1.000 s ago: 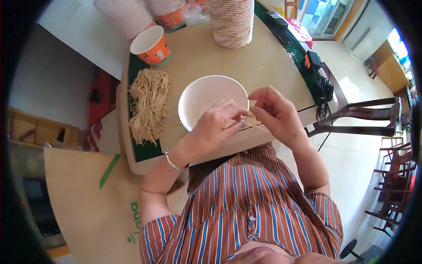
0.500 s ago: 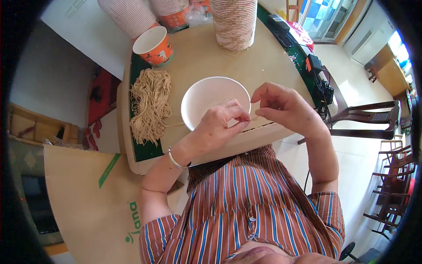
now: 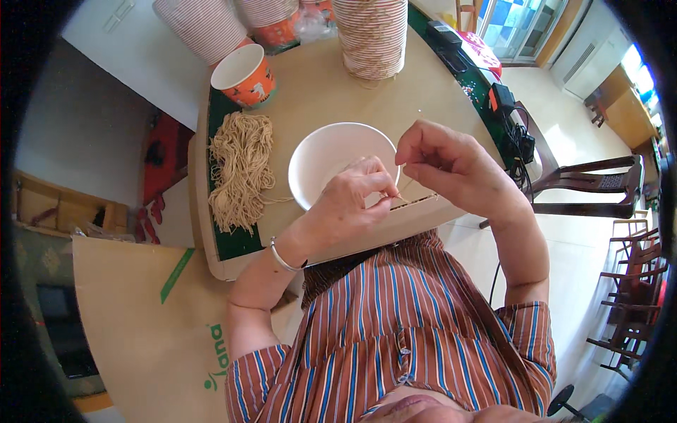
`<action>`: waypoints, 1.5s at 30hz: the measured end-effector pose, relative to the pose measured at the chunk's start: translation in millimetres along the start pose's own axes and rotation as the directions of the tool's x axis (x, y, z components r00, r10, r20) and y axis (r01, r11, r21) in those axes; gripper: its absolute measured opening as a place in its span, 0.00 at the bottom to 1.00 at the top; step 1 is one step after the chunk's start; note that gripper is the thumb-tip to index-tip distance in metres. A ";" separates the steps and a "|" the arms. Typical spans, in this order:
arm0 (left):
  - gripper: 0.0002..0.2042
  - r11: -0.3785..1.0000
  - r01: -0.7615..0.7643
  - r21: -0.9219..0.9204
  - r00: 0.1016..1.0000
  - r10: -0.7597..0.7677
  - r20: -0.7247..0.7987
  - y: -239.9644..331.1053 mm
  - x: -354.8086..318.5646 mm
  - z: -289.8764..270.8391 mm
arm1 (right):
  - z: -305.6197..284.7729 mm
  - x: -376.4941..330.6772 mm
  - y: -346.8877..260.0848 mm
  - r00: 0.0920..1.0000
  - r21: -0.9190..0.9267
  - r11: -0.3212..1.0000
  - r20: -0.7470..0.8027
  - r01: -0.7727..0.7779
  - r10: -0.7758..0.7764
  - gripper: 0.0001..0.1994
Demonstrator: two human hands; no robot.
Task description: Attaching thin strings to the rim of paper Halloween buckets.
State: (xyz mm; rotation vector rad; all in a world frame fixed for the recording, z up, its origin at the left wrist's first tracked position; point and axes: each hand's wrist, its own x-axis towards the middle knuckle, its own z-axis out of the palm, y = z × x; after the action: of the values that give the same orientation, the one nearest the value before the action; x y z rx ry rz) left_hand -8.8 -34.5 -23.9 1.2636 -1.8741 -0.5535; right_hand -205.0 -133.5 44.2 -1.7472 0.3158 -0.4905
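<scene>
A white bowl (image 3: 331, 158) sits on the tan table (image 3: 317, 99) in front of me. My left hand (image 3: 356, 197) hovers over the bowl's near rim with fingertips pinched on a thin pale strand (image 3: 403, 190). My right hand (image 3: 441, 166) is just to the right of the bowl, fingers curled and pinching the same strand's other end. A heap of dry tan noodles (image 3: 240, 169) lies on a green strip at the table's left side. A silver bracelet (image 3: 282, 257) circles my left wrist.
An orange paper cup (image 3: 243, 74) stands beyond the noodles. Stacks of striped paper cups (image 3: 370, 35) stand at the far edge. A black device with cables (image 3: 511, 120) sits at the table's right edge. A dark wooden chair (image 3: 592, 187) stands to the right. Brown cardboard (image 3: 155, 324) lies lower left.
My two hands have drawn apart a little; the right hand has shifted to the right and lifted, while the left stays pinched over the bowl's rim.
</scene>
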 end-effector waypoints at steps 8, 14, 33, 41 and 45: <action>0.05 0.983 0.018 0.184 1.000 -0.015 -0.016 1.0 -1.7 3.5 | -2.1 -2.0 -20.5 0.991 -0.008 0.992 -0.015 0.130 -0.130 0.06; 0.12 0.979 0.065 0.193 0.997 -0.058 -0.041 1.0 -5.7 8.6 | -2.4 -2.0 -21.2 0.989 -0.131 0.982 -0.036 0.137 -0.143 0.05; 0.04 0.987 0.158 -0.033 0.987 -0.157 0.027 2.2 -3.3 -7.9 | -8.7 1.3 -12.0 0.991 -0.150 0.984 -0.075 0.098 -0.110 0.02; 0.03 0.995 0.102 -0.003 0.995 -0.102 0.014 -1.4 -0.2 -5.3 | -7.5 -0.1 -17.3 0.994 -0.099 0.993 -0.073 0.069 -0.076 0.03; 0.03 0.990 0.118 0.080 0.993 -0.119 0.006 0.6 -2.9 -3.2 | -2.2 -2.6 -27.1 0.990 -0.127 0.988 -0.101 0.087 -0.100 0.04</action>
State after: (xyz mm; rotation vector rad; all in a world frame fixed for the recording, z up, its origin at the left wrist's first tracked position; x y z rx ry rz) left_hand -6.1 -31.4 -22.6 1.4344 -1.8545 -0.5539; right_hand -209.8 -127.9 70.5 -1.8648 0.3475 -0.6462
